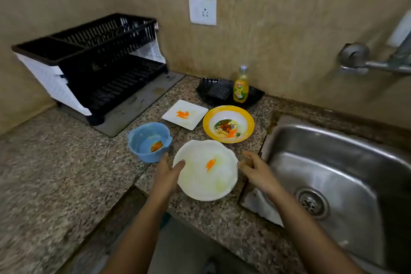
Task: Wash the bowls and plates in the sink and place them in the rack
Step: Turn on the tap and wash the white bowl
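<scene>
Three soiled dishes (228,123) sit beyond the plate (200,184) the left hand (165,173) grips.

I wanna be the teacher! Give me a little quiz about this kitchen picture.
1. True or false: the blue bowl stands on the counter, not in the sink.
2. Which dish does the left hand touch? A) square plate B) round white plate C) yellow-rimmed bowl
3. How many dirty dishes wait on the counter?
Key: 1 true; 2 B; 3 four.
</scene>
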